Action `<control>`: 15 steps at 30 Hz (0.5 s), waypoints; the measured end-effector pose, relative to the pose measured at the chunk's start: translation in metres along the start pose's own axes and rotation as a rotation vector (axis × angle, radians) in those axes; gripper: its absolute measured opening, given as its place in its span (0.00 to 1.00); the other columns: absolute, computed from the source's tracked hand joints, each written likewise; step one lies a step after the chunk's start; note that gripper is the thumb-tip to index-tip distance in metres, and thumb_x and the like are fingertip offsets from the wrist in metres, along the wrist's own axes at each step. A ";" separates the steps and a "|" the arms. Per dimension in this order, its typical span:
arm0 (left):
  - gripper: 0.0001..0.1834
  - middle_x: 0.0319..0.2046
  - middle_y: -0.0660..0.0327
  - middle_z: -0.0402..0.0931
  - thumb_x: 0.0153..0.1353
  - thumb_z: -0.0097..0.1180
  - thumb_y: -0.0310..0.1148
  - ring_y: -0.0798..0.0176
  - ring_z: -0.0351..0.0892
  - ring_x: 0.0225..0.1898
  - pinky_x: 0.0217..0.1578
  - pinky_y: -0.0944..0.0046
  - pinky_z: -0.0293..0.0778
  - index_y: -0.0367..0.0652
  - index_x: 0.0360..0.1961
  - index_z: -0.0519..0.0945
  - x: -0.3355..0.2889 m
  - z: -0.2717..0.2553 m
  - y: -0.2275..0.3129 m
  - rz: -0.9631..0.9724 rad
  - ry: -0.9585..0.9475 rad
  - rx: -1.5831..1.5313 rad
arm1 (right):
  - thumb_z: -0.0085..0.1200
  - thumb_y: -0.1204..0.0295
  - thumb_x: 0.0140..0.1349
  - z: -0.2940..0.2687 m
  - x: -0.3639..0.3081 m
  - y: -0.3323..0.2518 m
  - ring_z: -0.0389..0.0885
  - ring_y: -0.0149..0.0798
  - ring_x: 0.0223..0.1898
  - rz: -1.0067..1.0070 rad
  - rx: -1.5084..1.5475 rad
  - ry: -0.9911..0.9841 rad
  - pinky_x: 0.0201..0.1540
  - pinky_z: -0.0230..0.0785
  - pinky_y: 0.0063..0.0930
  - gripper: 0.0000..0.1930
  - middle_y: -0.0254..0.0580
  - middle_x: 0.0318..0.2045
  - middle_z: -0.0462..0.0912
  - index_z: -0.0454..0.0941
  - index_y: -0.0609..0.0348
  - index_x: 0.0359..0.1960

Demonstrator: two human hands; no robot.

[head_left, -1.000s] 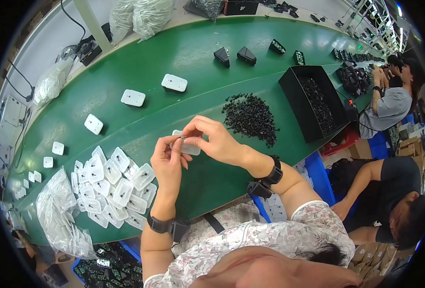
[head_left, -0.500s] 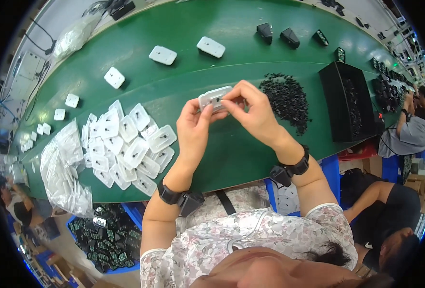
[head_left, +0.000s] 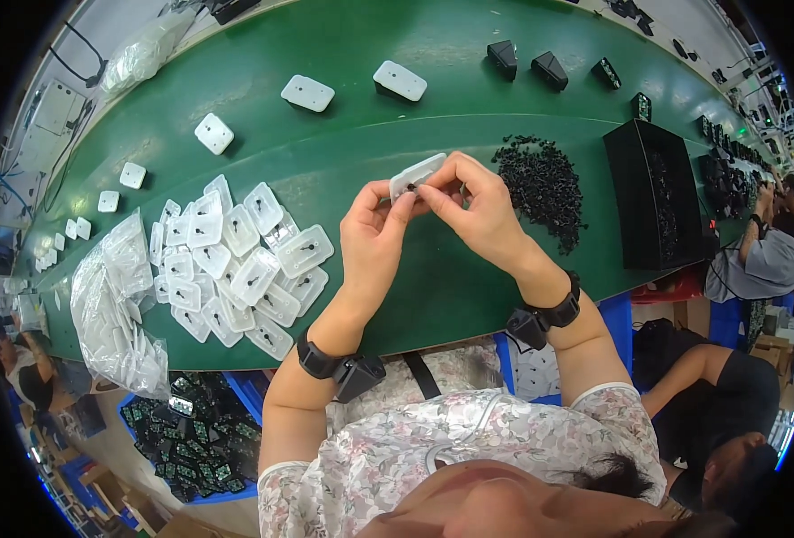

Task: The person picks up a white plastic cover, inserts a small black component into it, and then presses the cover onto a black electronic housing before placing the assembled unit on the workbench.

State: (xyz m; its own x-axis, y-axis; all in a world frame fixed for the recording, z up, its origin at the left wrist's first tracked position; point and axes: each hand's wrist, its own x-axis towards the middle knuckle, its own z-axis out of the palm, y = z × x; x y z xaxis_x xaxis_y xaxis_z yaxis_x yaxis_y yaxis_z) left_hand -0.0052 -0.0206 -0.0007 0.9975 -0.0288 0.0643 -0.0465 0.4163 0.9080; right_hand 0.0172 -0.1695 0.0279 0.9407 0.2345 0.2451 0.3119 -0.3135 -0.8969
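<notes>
Over the green bench, my left hand (head_left: 372,235) grips a white plastic cover (head_left: 424,169) by its near left side, tilted up. My right hand (head_left: 479,211) is closed at the cover's right side, its thumb and finger pinching a small black plastic part (head_left: 411,187) against the cover's face. The fingers partly hide that part. Left of my hands spreads a pile of similar white covers (head_left: 256,276), many with a small black part on the face. To the right lies a heap of small black parts (head_left: 545,193).
Assembled white-topped units (head_left: 308,93) and black housings (head_left: 503,59) stand along the green bench (head_left: 451,287). A black box (head_left: 619,197) is at right, a plastic bag (head_left: 119,314) at left. Below sits a blue bin of circuit boards (head_left: 195,439). Other people sit at both sides.
The cover has moved slightly up and right and is tilted more edge-on. My left hand has shifted right with it, while the right fingers stay at the black part.
</notes>
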 end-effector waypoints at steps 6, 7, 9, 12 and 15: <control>0.04 0.33 0.59 0.77 0.63 0.50 0.23 0.67 0.80 0.34 0.38 0.70 0.75 0.33 0.37 0.72 0.002 -0.002 -0.001 0.230 -0.009 0.295 | 0.58 0.76 0.57 0.005 -0.002 0.011 0.65 0.20 0.26 0.090 0.259 -0.016 0.26 0.58 0.16 0.06 0.30 0.27 0.72 0.73 0.61 0.29; 0.04 0.33 0.59 0.77 0.63 0.50 0.23 0.67 0.80 0.34 0.38 0.70 0.75 0.33 0.37 0.72 0.002 -0.001 0.000 0.228 -0.010 0.297 | 0.59 0.75 0.57 0.003 -0.003 0.008 0.65 0.21 0.26 0.080 0.165 -0.029 0.27 0.58 0.16 0.07 0.30 0.29 0.72 0.72 0.61 0.31; 0.05 0.33 0.57 0.77 0.64 0.50 0.24 0.66 0.80 0.34 0.36 0.69 0.76 0.32 0.37 0.73 0.003 0.002 0.004 0.141 -0.013 0.100 | 0.60 0.74 0.56 -0.001 -0.001 0.004 0.64 0.21 0.27 0.068 0.074 -0.039 0.28 0.58 0.16 0.08 0.31 0.31 0.72 0.72 0.60 0.32; 0.06 0.33 0.56 0.78 0.64 0.50 0.25 0.66 0.80 0.33 0.36 0.69 0.77 0.32 0.37 0.73 0.004 -0.002 0.010 0.043 -0.004 0.099 | 0.63 0.72 0.53 -0.015 0.005 -0.005 0.64 0.25 0.33 -0.096 -0.092 0.123 0.35 0.59 0.16 0.12 0.32 0.40 0.70 0.73 0.59 0.34; 0.07 0.33 0.55 0.79 0.64 0.50 0.26 0.65 0.80 0.33 0.36 0.69 0.77 0.32 0.38 0.73 0.003 0.001 0.010 0.049 -0.052 0.084 | 0.63 0.71 0.52 -0.016 0.008 0.002 0.64 0.25 0.33 -0.155 -0.057 -0.011 0.34 0.59 0.18 0.12 0.32 0.39 0.70 0.73 0.59 0.35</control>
State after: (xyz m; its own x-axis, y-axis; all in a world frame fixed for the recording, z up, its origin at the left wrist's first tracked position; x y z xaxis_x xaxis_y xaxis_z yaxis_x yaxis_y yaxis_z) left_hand -0.0026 -0.0172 0.0089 0.9900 -0.0587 0.1285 -0.1011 0.3411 0.9346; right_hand 0.0270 -0.1827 0.0339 0.8791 0.2943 0.3750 0.4610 -0.3245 -0.8260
